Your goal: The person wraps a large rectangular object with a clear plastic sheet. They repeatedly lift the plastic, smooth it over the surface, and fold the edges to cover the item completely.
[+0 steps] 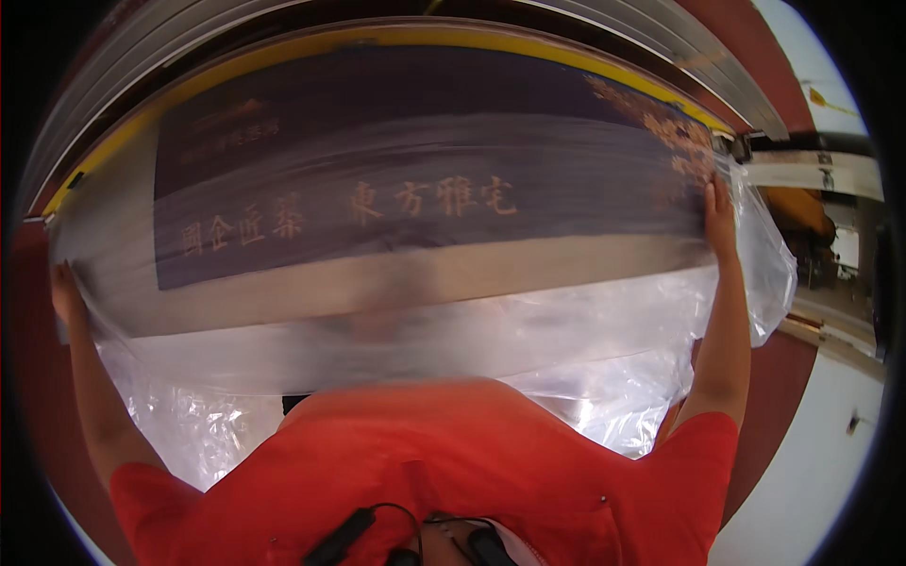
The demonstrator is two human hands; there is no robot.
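Stretched in front of me is a wide pale sheet [528, 269] with a dark purple printed area [330, 141], gold lettering and a gold blossom pattern at its right end. Clear plastic film [769, 264] lies over it, hanging loose past the right end and crumpling towards my body. My arms are spread wide. At the far left edge my left hand [66, 292] is closed on the film's side, fingers partly hidden. On the right, my right hand [720, 212] grips the film's edge beside the blossom pattern, its fingertips pointing away from me.
A yellow strip [283, 58] runs along the sheet's far edge, with grey metal rails [632, 28] beyond it. Machinery parts [812, 217] stand at the right. A red-brown floor [779, 415] and a white surface [840, 453] show at lower right.
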